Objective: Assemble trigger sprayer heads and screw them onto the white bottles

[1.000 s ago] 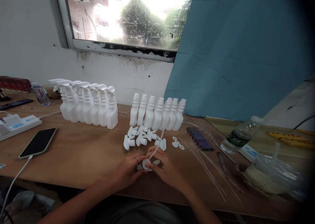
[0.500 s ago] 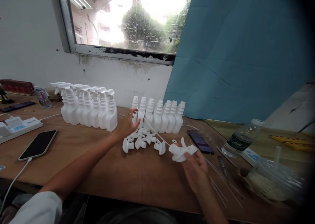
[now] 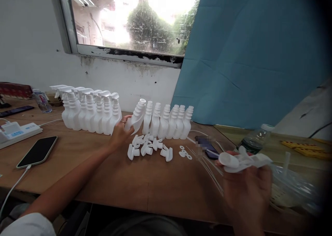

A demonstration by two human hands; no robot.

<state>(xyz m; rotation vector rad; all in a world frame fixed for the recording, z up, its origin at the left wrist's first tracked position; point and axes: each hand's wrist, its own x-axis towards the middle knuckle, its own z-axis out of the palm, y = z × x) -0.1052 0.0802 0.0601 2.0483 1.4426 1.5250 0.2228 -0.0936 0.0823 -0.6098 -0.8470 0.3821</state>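
Observation:
My left hand (image 3: 121, 134) is closed around the body of a white spray bottle (image 3: 137, 115), which leans to the right with its open neck uppermost. In my right hand (image 3: 246, 191), over the right side of the table, is a white trigger spray head (image 3: 242, 161). A thin white tube runs out from it to the left. Beside the held bottle stands a row of uncapped white bottles (image 3: 165, 123). In front of them lie several loose trigger heads (image 3: 147, 149). Small white washers (image 3: 184, 153) are scattered to their right, near loose thin tubes (image 3: 210, 173).
Bottles with spray heads fitted (image 3: 89, 111) stand in a row on the left. Phones (image 3: 38, 151) lie at both sides, with a power strip (image 3: 23, 132) at far left. A water bottle (image 3: 255, 139) and a lidded cup (image 3: 290, 184) are on the right.
My left hand has left the tube, moved left and taken hold of the leftmost uncapped bottle, now tilted. The right hand has carried the spray head and its tube to the right.

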